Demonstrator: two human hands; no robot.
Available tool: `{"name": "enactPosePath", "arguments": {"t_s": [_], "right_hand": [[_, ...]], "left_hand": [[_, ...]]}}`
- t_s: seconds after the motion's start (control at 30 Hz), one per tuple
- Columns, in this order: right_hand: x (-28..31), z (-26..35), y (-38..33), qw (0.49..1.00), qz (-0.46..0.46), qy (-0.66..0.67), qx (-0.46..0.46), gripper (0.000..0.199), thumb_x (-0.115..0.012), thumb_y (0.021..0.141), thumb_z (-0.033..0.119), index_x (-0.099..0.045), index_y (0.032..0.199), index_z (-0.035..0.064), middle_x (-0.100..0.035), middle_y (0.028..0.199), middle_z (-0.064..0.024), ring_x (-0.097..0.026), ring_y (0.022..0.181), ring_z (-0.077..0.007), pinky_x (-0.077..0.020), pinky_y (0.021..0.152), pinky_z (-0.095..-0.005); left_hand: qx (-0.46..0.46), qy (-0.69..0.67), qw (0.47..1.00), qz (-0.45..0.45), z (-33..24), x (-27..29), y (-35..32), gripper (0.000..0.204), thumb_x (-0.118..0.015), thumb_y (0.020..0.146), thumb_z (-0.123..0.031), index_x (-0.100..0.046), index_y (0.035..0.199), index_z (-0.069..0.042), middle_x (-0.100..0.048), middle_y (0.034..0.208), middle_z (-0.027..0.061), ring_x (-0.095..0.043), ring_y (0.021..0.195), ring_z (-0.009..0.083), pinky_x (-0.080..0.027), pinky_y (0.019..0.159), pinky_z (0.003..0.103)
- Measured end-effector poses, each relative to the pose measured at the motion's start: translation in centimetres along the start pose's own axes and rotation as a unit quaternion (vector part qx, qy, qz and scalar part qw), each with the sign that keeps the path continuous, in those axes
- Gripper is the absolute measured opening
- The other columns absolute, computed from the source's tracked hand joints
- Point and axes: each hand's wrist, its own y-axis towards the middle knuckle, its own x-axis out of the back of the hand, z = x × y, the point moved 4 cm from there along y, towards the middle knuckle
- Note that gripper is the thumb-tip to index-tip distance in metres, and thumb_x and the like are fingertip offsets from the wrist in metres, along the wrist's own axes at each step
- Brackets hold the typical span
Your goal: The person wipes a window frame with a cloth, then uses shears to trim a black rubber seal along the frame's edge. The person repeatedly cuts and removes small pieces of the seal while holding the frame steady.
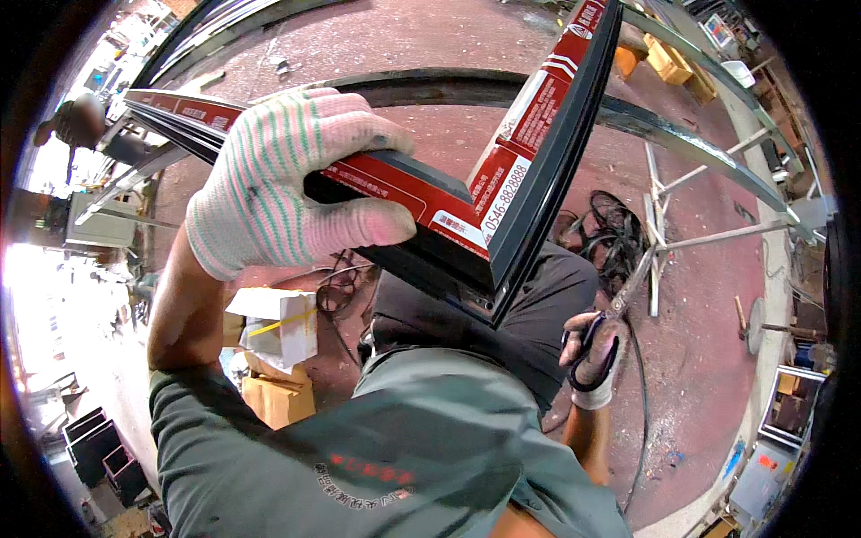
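Spreading across the whole background, the red floor carries long curved metal rails that bend toward the rim. Next in size, 2 dark frame bars wrapped in red and white printed film meet in a corner joint right in front of the person: 1 bar runs leftward and slightly up, the other bar rises to the upper right. The joint sits above the person's dark trousers, close to the chest.

The left hand, in a knitted white glove with green and pink stripes, is wrapped over the top of the leftward bar, fingers curled fully round it and thumb pressed under its lower edge, so the grip is firm and closed. The right hand, also gloved, hangs lower at the right, beside the thigh, with fingers threaded through the black handles of a pair of scissors; the blades point upward and seem closed, though blur makes that uncertain.

A tangle of black cable lies on the floor behind the scissors. Cardboard boxes sit at the lower left, beneath the left forearm.
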Motion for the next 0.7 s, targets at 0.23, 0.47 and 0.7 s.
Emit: {"name": "enactPosePath", "arguments": {"t_s": [0.23, 0.47, 0.7], "right_hand": [[-1.3, 0.8, -0.7, 1.0, 0.005, 0.0, -0.008, 0.079, -0.051, 0.093, 0.072, -0.066, 0.093, -0.0055, -0.054, 0.061, -0.0034, -0.052, 0.05, -0.0114, -0.0415, 0.045, -0.0238], [-2.8, 1.2, -1.4, 0.998, 0.046, -0.027, -0.014, 0.095, -0.057, 0.081, 0.083, -0.065, 0.104, -0.0091, -0.057, 0.067, -0.0043, -0.054, 0.056, -0.0125, -0.043, 0.052, -0.026], [-3.7, 1.4, -2.2, 1.0, 0.018, 0.019, -0.005, 0.086, -0.065, 0.079, 0.077, -0.068, 0.101, -0.0054, -0.064, 0.074, -0.0076, -0.058, 0.057, -0.0154, -0.0451, 0.051, -0.0284]], "left_hand": [[-0.029, 0.065, 0.995, -0.064, 0.4, -0.3, -0.7, 0.058, -0.07, 0.083, -0.055, -0.067, 0.108, -0.003, -0.065, 0.086, 0.0118, -0.064, 0.078, 0.032, -0.049, 0.072, 0.04], [-0.049, 0.121, 0.984, -0.123, 0.6, -0.9, -1.3, 0.059, -0.066, 0.086, -0.059, -0.067, 0.106, -0.004, -0.065, 0.087, 0.0124, -0.064, 0.081, 0.0334, -0.049, 0.073, 0.04], [-0.035, 0.111, 0.985, -0.127, 0.7, -1.2, -1.8, 0.062, -0.067, 0.085, -0.06, -0.068, 0.109, -0.003, -0.066, 0.092, 0.0142, -0.064, 0.083, 0.0347, -0.05, 0.076, 0.041]]}}
